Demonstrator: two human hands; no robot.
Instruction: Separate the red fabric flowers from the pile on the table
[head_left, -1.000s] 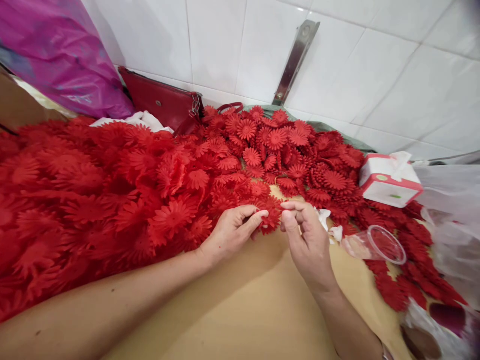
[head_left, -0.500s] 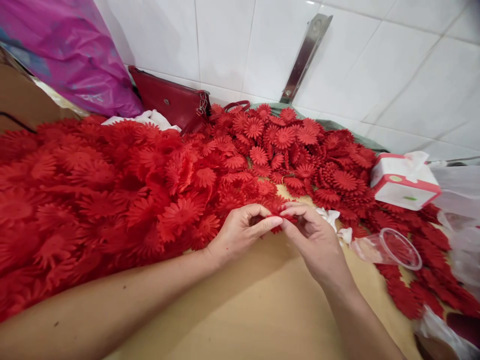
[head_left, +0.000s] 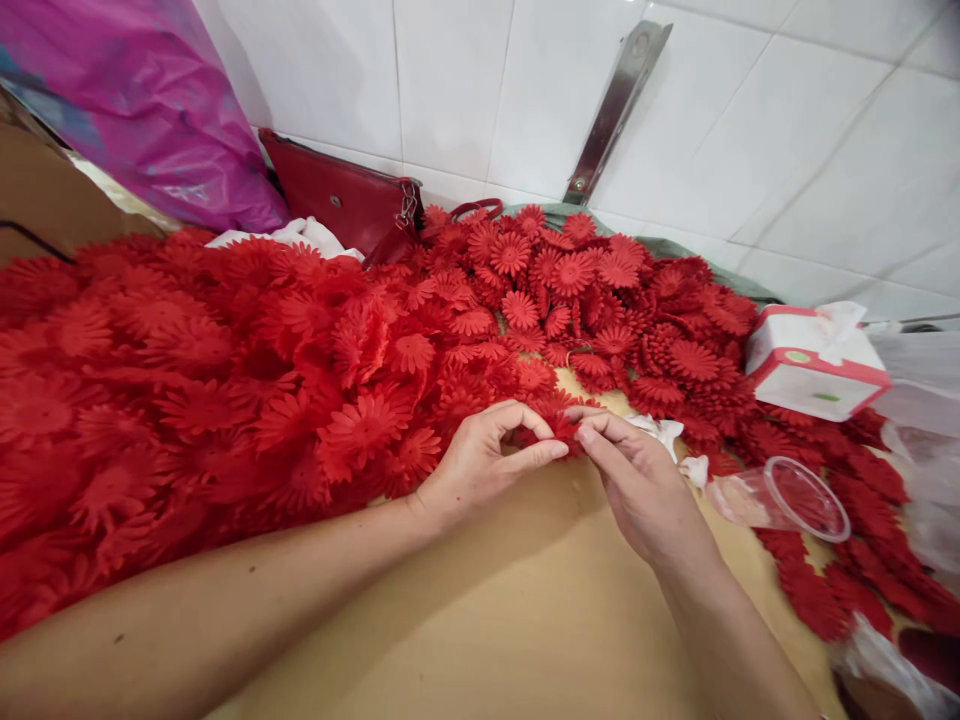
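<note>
Between my two hands, near the middle of the view, is a red petalled flower piece (head_left: 556, 418). My left hand (head_left: 491, 455) pinches its left side, thumb and fingers closed around the edge. On the right side, my right hand (head_left: 634, 470) grips the petals between thumb and forefinger. The fingers partly cover the piece. A large heap of red flower pieces (head_left: 202, 400) spreads to the left of my hands, and stacks of darker red ones (head_left: 694, 360) lie behind and to the right.
A tissue box (head_left: 817, 362) and a clear plastic cup (head_left: 780, 498) are at the right. A red purse (head_left: 337, 190) leans against the tiled wall (head_left: 450, 90), beside a purple bag (head_left: 172, 120). The tabletop (head_left: 465, 620) shows below my hands.
My right hand has moved slightly right, away from my left thumb, and more of the red flower piece shows between them. The view has shifted very slightly.
</note>
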